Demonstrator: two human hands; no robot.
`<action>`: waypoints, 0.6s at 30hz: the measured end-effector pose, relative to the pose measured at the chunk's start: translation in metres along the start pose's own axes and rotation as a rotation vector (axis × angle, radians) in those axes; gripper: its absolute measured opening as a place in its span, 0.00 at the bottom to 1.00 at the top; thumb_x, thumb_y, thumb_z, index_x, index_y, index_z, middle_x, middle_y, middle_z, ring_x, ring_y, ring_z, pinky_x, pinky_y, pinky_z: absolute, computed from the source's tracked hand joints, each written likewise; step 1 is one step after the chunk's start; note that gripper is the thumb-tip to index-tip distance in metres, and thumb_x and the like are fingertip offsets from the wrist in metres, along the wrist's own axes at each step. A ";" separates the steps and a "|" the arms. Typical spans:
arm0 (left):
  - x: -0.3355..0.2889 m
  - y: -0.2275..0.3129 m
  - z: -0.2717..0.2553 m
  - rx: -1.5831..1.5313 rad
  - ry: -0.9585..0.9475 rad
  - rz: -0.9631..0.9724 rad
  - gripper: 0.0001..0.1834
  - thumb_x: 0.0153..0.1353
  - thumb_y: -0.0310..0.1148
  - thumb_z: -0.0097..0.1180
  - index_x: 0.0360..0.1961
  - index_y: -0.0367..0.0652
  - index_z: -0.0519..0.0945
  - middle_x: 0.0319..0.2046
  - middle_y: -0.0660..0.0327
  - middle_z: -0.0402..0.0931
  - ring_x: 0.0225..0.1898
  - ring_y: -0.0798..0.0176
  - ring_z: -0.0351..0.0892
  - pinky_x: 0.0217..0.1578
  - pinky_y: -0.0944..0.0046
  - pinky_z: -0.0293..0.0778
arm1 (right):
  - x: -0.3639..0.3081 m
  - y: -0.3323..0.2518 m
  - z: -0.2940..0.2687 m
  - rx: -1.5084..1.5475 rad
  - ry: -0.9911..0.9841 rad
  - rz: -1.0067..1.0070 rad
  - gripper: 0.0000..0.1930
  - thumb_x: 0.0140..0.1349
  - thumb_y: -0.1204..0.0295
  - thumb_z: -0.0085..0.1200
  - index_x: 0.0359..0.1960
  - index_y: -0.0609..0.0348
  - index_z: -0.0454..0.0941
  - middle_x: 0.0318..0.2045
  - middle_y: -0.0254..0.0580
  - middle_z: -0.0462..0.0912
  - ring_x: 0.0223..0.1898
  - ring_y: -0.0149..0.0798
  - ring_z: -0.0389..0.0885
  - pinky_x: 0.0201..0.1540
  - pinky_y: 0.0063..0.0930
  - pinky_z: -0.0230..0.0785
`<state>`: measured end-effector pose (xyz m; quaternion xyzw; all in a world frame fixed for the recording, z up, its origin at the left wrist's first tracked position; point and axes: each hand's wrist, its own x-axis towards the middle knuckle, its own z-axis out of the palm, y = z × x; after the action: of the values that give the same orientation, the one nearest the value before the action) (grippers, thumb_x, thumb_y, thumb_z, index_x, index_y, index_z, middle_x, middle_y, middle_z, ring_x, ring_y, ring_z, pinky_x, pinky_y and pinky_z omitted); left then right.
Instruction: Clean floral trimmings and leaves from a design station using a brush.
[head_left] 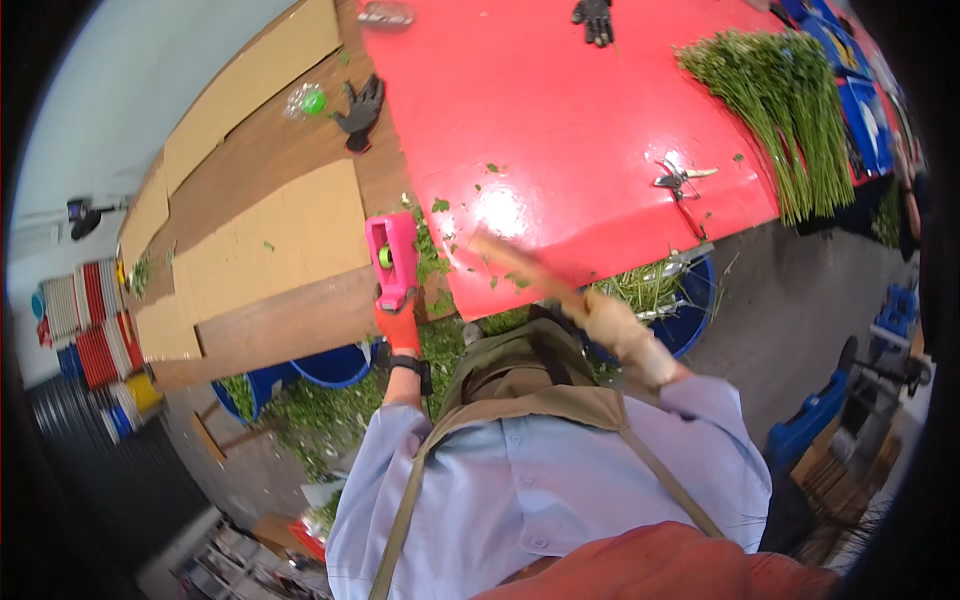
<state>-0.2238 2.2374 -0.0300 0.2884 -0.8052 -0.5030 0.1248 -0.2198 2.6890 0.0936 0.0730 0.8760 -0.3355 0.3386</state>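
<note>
My left hand, in a red glove, grips the near end of a pink tape dispenser with a small green roll in it. The dispenser is at the seam between the wooden table and the red sheet. In a cream glove, my right hand is closed around a long tan tool, which looks like wood. Motion blurs this tool, so its exact kind is unclear; it slants left over the red sheet's near edge. Loose green leaves lie beside the dispenser.
Red-handled pruning shears and a heap of green stems lie on the red sheet. Cardboard, a dark glove and a clear bottle are on the wooden table. Blue tubs stand below, among clippings.
</note>
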 end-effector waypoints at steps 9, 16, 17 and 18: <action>0.022 0.023 -0.005 -0.171 -0.015 -0.146 0.29 0.62 0.35 0.81 0.61 0.35 0.85 0.54 0.58 0.87 0.53 0.60 0.84 0.58 0.55 0.79 | 0.153 0.075 -0.127 0.411 0.632 0.178 0.28 0.74 0.43 0.68 0.50 0.58 0.80 0.26 0.36 0.83 0.18 0.34 0.76 0.22 0.34 0.67; 0.007 -0.026 -0.077 -0.643 0.077 -0.386 0.24 0.64 0.31 0.77 0.59 0.36 0.85 0.51 0.59 0.87 0.47 0.61 0.88 0.50 0.59 0.82 | 0.227 0.007 -0.001 0.276 0.333 -0.038 0.26 0.76 0.45 0.67 0.50 0.58 0.83 0.28 0.36 0.83 0.19 0.32 0.72 0.23 0.34 0.65; -0.004 -0.022 -0.084 -0.740 0.078 -0.427 0.23 0.65 0.31 0.75 0.58 0.34 0.85 0.51 0.60 0.88 0.49 0.61 0.87 0.53 0.59 0.82 | 0.208 -0.004 0.027 0.153 0.269 -0.099 0.22 0.78 0.49 0.65 0.52 0.58 0.85 0.36 0.38 0.89 0.32 0.40 0.82 0.36 0.39 0.73; -0.016 -0.022 -0.094 -0.836 0.051 -0.399 0.24 0.67 0.30 0.73 0.61 0.35 0.84 0.53 0.59 0.88 0.52 0.60 0.88 0.57 0.57 0.82 | 0.200 -0.006 0.055 0.029 0.202 -0.165 0.19 0.80 0.53 0.62 0.54 0.58 0.88 0.44 0.40 0.95 0.46 0.47 0.91 0.49 0.43 0.81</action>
<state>-0.1574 2.1697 -0.0046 0.3751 -0.4587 -0.7913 0.1509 -0.3438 2.6298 -0.0621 0.0389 0.9037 -0.3658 0.2190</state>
